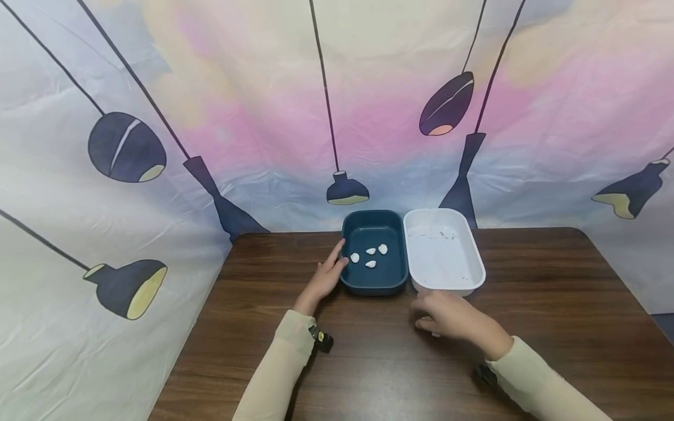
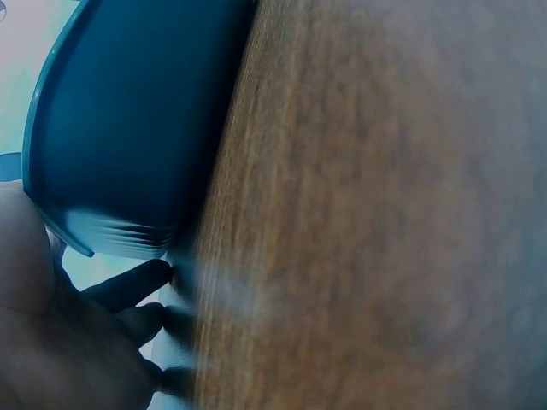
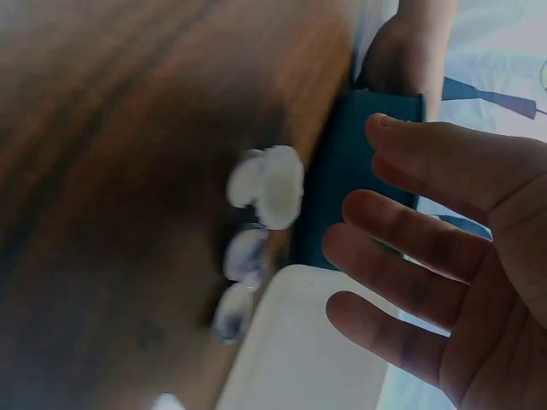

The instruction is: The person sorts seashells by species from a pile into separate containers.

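Several white seashells (image 1: 371, 264) lie in the dark teal tray (image 1: 374, 290). Beside that tray's left wall is my left hand (image 1: 327, 276), its fingertips and thumb at the rim; the left wrist view has its fingers low against the tray's end. My right hand (image 1: 447, 314) hovers over the table in front of the white tray (image 1: 445, 280). Its fingers are loosely spread in the right wrist view and hold nothing. Beneath it in that view are several shells, among them a broad white shell (image 3: 280, 190) and a purple-tinged shell (image 3: 245, 254). The head view mostly hides these behind the hand.
The two trays stand side by side near the back edge of the brown wooden table (image 1: 368, 368). A few dark specks mark the white tray's floor. A cloth backdrop (image 1: 263, 88) printed with lamps hangs right behind the table.
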A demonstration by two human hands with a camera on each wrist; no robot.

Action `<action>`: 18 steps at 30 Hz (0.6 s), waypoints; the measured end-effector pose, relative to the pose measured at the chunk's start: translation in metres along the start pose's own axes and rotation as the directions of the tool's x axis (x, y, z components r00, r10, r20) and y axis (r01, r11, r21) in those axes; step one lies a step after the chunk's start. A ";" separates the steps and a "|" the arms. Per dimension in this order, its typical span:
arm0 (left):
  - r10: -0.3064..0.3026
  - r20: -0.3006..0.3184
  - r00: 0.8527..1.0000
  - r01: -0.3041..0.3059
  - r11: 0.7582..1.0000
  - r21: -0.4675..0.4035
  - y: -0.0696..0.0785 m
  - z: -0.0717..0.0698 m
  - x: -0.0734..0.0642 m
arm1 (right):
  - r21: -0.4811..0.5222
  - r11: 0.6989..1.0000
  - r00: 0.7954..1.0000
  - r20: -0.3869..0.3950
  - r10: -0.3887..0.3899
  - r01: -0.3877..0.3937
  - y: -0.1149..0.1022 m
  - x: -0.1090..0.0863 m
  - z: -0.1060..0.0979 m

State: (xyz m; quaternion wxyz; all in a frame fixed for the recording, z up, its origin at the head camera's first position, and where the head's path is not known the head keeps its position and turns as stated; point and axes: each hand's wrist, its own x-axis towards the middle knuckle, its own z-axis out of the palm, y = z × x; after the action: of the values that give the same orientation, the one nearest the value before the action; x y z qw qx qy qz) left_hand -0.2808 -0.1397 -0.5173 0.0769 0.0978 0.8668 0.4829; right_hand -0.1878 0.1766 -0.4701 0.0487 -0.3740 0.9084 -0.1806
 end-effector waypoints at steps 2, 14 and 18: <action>0.003 -0.001 1.000 -0.003 1.000 0.003 0.000 0.000 0.000 | -0.011 1.000 1.000 -0.017 -0.017 0.017 0.002 -0.002 0.004; 0.004 -0.003 1.000 -0.004 1.000 0.001 0.000 0.000 -0.001 | -0.040 0.999 1.000 -0.018 -0.020 0.019 0.003 -0.013 0.015; -0.001 -0.004 1.000 0.001 1.000 0.004 0.001 0.001 0.000 | -0.014 0.999 0.999 -0.017 -0.033 0.033 0.003 -0.013 0.019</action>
State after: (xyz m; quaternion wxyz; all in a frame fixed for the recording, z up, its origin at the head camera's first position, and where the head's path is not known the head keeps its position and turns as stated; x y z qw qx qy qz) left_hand -0.2802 -0.1389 -0.5172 0.0753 0.0968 0.8679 0.4814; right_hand -0.1760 0.1822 -0.4897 0.0352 -0.3875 0.9037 -0.1786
